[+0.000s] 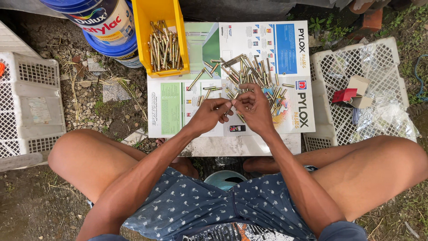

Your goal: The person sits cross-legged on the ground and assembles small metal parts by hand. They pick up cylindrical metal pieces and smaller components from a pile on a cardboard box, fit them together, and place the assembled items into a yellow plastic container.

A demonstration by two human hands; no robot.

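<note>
Loose bolts [249, 73] were brass-toned metal with a dull sheen; the one pinched between left hand [209, 115] and right hand [255, 107] looked alike. Printed sheets [178, 107] under them were glossy paper. Yellow bin [154, 13] was smooth hard plastic. White crates [383, 58] were matt plastic lattice. Paint buckets [107, 22] were glossy plastic. Ground [102, 89] was rough dirt and stones. Shorts [196, 205] were matt printed cloth.

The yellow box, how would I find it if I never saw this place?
Look at the big printed sheet spread in front of the seated person. At its top left corner, beside the blue and white paint buckets, stands the yellow box. It alone is bright yellow and holds bolts inside, not loose on the sheet.
</note>
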